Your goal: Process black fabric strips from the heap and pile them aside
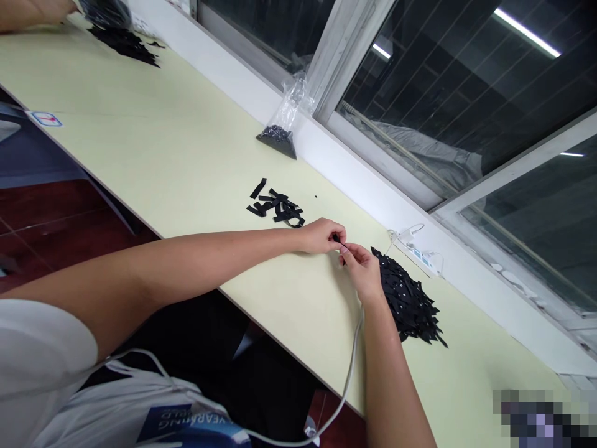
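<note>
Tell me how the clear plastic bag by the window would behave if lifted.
The bag would probably flop and fold, since its see-through top looks thin and crinkled. Its dark contents would likely make it bottom-heavy, being gathered low.

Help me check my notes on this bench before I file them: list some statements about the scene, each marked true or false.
1. The left hand and right hand meet at a small black piece. True.
2. The bigger black pile is beside the left hand. False: the bigger black pile is beside the right hand.
3. The clear plastic bag holds nothing. False: the clear plastic bag has dark contents at its bottom.
4. A white power strip is at the window side of the table. True.
</note>
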A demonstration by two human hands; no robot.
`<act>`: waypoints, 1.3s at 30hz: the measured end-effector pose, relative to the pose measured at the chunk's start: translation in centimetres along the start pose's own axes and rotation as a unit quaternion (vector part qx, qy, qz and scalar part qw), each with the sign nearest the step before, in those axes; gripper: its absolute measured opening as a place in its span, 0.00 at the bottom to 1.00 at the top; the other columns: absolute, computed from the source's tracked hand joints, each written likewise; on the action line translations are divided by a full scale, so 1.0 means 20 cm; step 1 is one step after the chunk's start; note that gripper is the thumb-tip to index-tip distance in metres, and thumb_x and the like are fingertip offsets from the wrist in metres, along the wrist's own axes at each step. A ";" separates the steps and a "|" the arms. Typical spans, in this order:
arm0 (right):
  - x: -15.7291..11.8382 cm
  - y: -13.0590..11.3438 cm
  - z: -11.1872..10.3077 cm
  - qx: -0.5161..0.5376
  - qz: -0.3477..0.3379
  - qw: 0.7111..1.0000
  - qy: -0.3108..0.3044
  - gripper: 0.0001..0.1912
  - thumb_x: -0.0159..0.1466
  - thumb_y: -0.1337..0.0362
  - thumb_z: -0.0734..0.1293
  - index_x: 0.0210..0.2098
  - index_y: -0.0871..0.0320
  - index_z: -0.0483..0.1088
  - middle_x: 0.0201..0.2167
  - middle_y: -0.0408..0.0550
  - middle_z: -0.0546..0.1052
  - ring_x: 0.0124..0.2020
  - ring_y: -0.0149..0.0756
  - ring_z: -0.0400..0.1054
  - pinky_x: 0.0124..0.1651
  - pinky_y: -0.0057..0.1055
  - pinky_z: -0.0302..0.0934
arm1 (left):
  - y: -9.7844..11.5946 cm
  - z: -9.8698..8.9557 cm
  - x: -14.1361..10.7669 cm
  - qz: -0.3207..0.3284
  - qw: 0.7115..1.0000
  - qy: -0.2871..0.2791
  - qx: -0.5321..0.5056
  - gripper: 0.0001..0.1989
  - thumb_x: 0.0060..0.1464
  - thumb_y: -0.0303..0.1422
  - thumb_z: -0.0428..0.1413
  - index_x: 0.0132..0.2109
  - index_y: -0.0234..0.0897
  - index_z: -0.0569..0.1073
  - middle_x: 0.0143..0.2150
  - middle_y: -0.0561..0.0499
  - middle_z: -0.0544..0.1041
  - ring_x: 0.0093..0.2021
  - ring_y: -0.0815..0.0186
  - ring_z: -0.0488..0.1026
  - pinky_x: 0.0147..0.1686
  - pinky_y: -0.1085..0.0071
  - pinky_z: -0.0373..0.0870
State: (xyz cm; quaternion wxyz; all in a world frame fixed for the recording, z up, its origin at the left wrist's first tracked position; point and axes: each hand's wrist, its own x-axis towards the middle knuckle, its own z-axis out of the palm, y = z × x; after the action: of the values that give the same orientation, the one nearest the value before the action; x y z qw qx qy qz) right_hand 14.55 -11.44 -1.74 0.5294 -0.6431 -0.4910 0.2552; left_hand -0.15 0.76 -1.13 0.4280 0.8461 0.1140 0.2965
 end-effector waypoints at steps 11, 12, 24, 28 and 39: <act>-0.01 0.01 -0.01 -0.049 -0.005 0.999 0.014 0.19 0.58 0.46 0.70 0.34 0.57 0.72 0.25 0.43 0.73 0.26 0.33 0.65 0.31 0.31 0.62 | 0.00 0.03 0.00 -0.017 0.999 -0.004 -0.036 0.05 0.53 0.28 0.58 0.38 0.33 0.75 0.32 0.51 0.76 0.31 0.70 0.68 0.34 0.72 0.63; -0.01 0.01 -0.01 -0.060 -0.008 0.998 0.014 0.19 0.59 0.46 0.70 0.34 0.57 0.72 0.26 0.43 0.74 0.26 0.33 0.66 0.31 0.31 0.63 | 0.00 0.03 0.00 -0.021 0.999 -0.003 -0.046 0.04 0.53 0.28 0.58 0.38 0.33 0.74 0.32 0.51 0.76 0.31 0.70 0.68 0.33 0.72 0.63; 0.01 -0.01 -0.44 -0.245 0.097 0.950 0.168 0.19 0.52 0.50 0.70 0.36 0.57 0.78 0.25 0.46 0.77 0.25 0.38 0.69 0.30 0.34 0.63 | 0.00 0.00 0.01 -0.038 0.995 0.081 -0.052 0.07 0.56 0.33 0.58 0.41 0.35 0.71 0.40 0.48 0.76 0.39 0.67 0.71 0.41 0.68 0.67; -0.01 0.05 -0.72 -0.417 0.176 0.868 0.206 0.13 0.49 0.53 0.70 0.30 0.54 0.79 0.23 0.49 0.76 0.27 0.46 0.69 0.36 0.43 0.63 | 0.01 -0.07 0.03 -0.076 0.983 0.169 0.006 0.11 0.53 0.35 0.60 0.32 0.38 0.64 0.31 0.53 0.69 0.30 0.69 0.63 0.33 0.68 0.60; -0.04 0.04 -0.68 -0.458 0.146 0.783 0.395 0.19 0.52 0.47 0.68 0.36 0.54 0.68 0.33 0.59 0.73 0.40 0.58 0.69 0.47 0.51 0.65 | 0.01 -0.32 0.09 -0.137 0.954 0.266 0.012 0.19 0.53 0.35 0.53 0.24 0.40 0.50 0.22 0.56 0.49 0.25 0.70 0.50 0.28 0.69 0.49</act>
State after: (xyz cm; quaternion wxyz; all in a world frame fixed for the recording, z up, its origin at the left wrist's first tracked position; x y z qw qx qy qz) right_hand 26.06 -17.87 1.48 0.2768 -0.9183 -0.1982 -0.2020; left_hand -2.55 5.59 2.75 0.4085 0.7179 0.3423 0.4478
